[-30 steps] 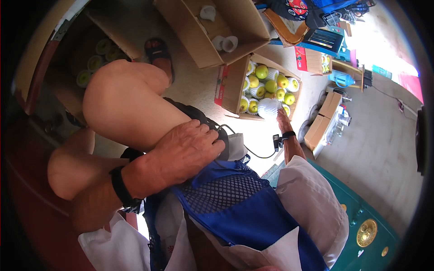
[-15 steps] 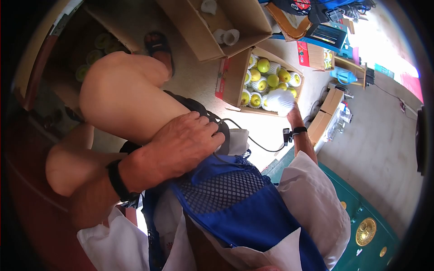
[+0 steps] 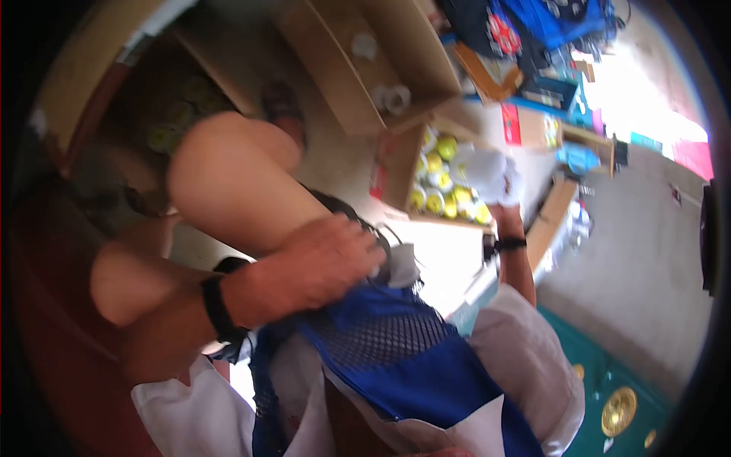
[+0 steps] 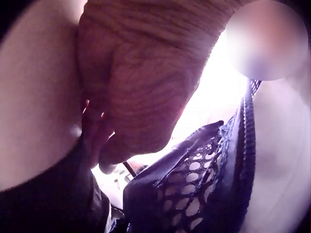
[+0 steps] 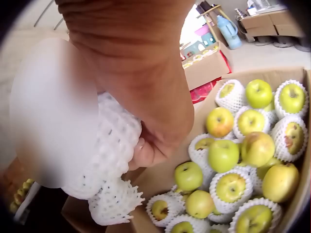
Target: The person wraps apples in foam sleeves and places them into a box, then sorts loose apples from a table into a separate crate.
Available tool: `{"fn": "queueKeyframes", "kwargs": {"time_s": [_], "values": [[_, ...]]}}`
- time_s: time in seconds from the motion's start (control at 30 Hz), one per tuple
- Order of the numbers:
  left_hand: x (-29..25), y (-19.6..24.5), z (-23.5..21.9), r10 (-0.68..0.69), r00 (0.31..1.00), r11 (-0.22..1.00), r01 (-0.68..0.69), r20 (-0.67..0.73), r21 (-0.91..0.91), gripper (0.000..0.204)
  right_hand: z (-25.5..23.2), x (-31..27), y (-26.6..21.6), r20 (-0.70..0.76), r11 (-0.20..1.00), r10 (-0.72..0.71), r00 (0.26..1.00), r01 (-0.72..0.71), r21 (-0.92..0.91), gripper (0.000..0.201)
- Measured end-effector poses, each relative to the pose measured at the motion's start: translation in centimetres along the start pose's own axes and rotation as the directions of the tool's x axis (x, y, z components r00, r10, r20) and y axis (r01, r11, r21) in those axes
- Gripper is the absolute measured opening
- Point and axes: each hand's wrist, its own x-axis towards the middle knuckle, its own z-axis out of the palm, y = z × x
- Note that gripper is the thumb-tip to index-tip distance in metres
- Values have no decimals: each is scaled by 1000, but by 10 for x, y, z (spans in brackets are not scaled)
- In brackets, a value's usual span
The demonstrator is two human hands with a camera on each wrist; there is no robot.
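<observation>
My right hand [image 3: 509, 217] grips a bunch of white foam net sleeves [image 5: 114, 138] at the carton of apples. In the right wrist view its fingers curl against the netting, and a loose sleeve end hangs below. Green-yellow apples [image 5: 223, 156] fill the carton [image 3: 400, 171], some bare and some wrapped in foam nets. A pale blurred patch covers part of the bunch in that view. My left hand [image 3: 324, 255] rests on the thigh beside the dark shorts, fingers loosely bent; the left wrist view shows nothing held in it.
Another open carton [image 3: 346, 72] with a few foam sleeves stands beyond. More apples sit in a shaded box [image 3: 183, 114] at the left. A blue thermos [image 3: 579, 158] and a brown box [image 3: 554, 221] are at the right, with a green chest [image 3: 594, 381] nearby.
My right hand has moved rightward with the foam sleeves, which spread higher over the carton's right side. My left hand stays on the thigh; the head view has shifted slightly.
</observation>
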Motion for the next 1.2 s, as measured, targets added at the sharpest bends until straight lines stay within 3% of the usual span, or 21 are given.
{"fn": "queueKeyframes", "kwargs": {"time_s": [0.1, 0.2, 0.23, 0.27, 0.3, 0.33, 0.37, 0.4, 0.43, 0.5, 0.6, 0.63, 0.73, 0.83, 0.97, 1.03, 1.1, 1.17, 1.2], "values": [[-3, -1, -4, 13, 999, 1000, -14, -46, -14, 16, 84, 17, -29, 72, 980, 20, 997, -34, 195, 49], [-2, -2, -4, 21, 991, 999, -25, -131, -27, 15, 125, 53, -39, 82, 995, -94, 992, 95, -3, 38], [-3, -2, -7, 16, 991, 1000, -17, -132, -5, 15, 129, 75, -39, 224, 867, -235, 946, 309, -390, 35], [-3, -2, -11, 12, 991, 1000, -9, -134, 20, 16, 134, 95, -39, 363, 395, -372, 854, 500, -771, 34], [-4, -2, -14, 6, 991, 999, 0, -137, 43, 16, 139, 116, -38, 480, -58, -487, 730, 521, -851, 34], [-5, -2, -14, -6, 991, 998, 13, -132, 55, 16, 134, 155, -38, 724, -216, -398, 563, 709, -671, 41], [-6, -2, -14, -18, 992, 997, 26, -127, 66, 17, 153, 168, -34, 464, 551, -208, 861, 495, -672, 53], [-6, -2, -14, -28, 992, 997, 37, -119, 75, 17, 172, 181, -30, 116, 977, 22, 993, 3, -214, 68], [-7, -2, -13, -34, 993, 997, 42, -116, 72, 17, 213, 181, -44, 94, 884, 107, 990, -52, -465, 78], [-7, -3, -14, -44, 993, 996, 52, -109, 70, 17, 224, 218, -43, -100, 751, 215, 972, -230, -620, 76], [-10, -4, -13, -55, 990, 996, 63, -128, 66, 17, 205, 244, -56, 196, 778, 284, 939, -106, -619, 69], [-10, -3, -12, -53, 990, 995, 63, -128, 74, 16, 237, 217, -64, 99, 696, 135, 986, -24, -718, 64], [-10, -2, -16, -43, 992, 995, 54, -123, 86, 14, 212, 250, -60, -5, 592, 41, 999, -29, -805, 51], [-7, -1, -14, -11, 994, 998, 18, -112, 61, 10, 193, 207, -70, -1, 567, -60, 998, 33, -823, 38], [-4, 0, -14, 35, 996, 999, -36, -78, -11, 7, 148, 143, -68, 7, 525, 78, 997, -36, -851, 42], [-5, 3, -10, 50, 999, 998, -51, -21, -47, 7, 91, 123, -49, 161, 605, 288, 944, -50, -795, 38], [-4, 4, -8, 58, 998, 997, -57, 28, -47, 1, 76, 93, -24, 3, 462, 432, 902, -219, -859, 33], [-3, 3, -5, 59, 997, 997, -57, 42, -51, 1, 70, 63, 8, -138, 339, 479, 867, -328, -882, 29], [-3, 2, -4, 58, 998, 997, -56, 33, -60, 5, 63, 54, 22, -128, 300, 536, 835, -330, -895, 30]]}}
